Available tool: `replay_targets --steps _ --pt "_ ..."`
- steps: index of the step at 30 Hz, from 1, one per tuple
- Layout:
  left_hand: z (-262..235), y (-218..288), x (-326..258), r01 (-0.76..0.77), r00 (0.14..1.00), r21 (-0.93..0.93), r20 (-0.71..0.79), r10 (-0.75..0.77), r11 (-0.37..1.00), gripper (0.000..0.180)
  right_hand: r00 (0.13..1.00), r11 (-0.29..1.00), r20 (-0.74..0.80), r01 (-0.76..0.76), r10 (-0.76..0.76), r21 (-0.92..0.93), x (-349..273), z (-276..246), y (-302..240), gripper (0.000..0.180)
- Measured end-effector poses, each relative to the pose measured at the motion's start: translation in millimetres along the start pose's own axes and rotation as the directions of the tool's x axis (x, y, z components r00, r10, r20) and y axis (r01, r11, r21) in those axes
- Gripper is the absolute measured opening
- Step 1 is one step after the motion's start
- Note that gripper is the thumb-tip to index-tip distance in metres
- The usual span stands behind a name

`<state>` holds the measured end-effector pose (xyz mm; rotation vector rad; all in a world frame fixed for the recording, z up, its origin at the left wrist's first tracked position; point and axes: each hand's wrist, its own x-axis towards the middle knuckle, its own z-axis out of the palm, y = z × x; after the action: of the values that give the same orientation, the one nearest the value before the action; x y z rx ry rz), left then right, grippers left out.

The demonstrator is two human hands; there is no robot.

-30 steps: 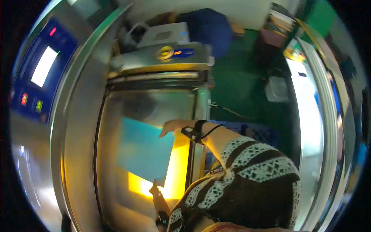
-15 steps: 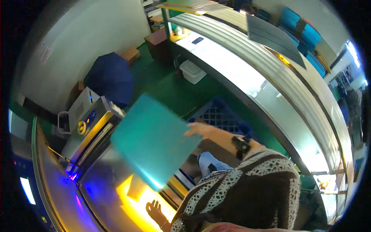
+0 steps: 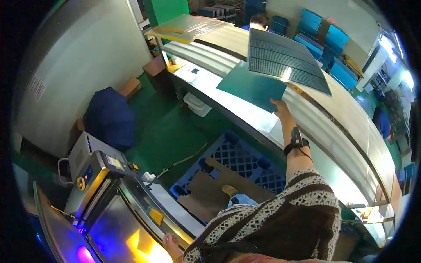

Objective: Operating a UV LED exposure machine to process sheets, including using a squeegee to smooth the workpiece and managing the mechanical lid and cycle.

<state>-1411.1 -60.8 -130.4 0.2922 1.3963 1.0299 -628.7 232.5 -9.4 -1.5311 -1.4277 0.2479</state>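
Note:
A flat teal-green panel (image 3: 252, 87) is held up by its near right corner in my right hand (image 3: 280, 107), with the fingers closed on the edge. It hangs in front of the long, brightly lit bench, and its far right part lies close to a dark gridded sheet (image 3: 287, 61); I cannot tell if they touch. Lower down, my left hand (image 3: 171, 242) is by the front edge of an exposure machine (image 3: 112, 223) with a glowing yellow and violet bed. Its fingers are small and partly hidden, so their grip cannot be made out.
A blue plastic pallet (image 3: 237, 151) with brown cardboard lies on the green floor by my foot. A dark blue umbrella (image 3: 109, 118) stands by the wall. Under the lit bench (image 3: 206, 90) is a white bin (image 3: 197, 104). Beyond the bench is another person (image 3: 259, 22).
My right hand has carried the green panel up and away from above the machine to the lit bench. My left hand has shifted slightly downward. The view has turned.

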Motion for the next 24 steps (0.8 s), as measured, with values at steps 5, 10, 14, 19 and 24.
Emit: replay_targets --steps 5,10,14,19,24 --pt "31 40 -8 -0.135 0.97 0.026 -0.202 0.137 0.991 0.016 0.921 0.679 0.174 -0.119 0.348 -0.725 2 65 -118 0.049" --pt "35 40 28 -0.06 0.996 0.082 -0.063 0.065 0.995 0.02 0.91 0.897 0.126 -0.413 0.396 0.159 0 85 -195 0.053" --pt "63 52 40 -0.001 1.0 0.179 -0.009 0.003 0.984 0.019 0.832 0.516 -0.009 -0.335 0.554 0.788 53 90 -177 0.043" --pt "76 67 49 -0.059 0.998 0.238 0.028 0.054 0.969 0.022 0.915 0.407 0.096 -0.266 0.391 0.874 -1 91 -200 0.02" --pt "118 94 31 -0.138 0.983 0.286 0.154 0.097 0.948 0.022 0.86 0.225 0.077 -0.216 0.504 0.95 -133 30 -227 0.025"
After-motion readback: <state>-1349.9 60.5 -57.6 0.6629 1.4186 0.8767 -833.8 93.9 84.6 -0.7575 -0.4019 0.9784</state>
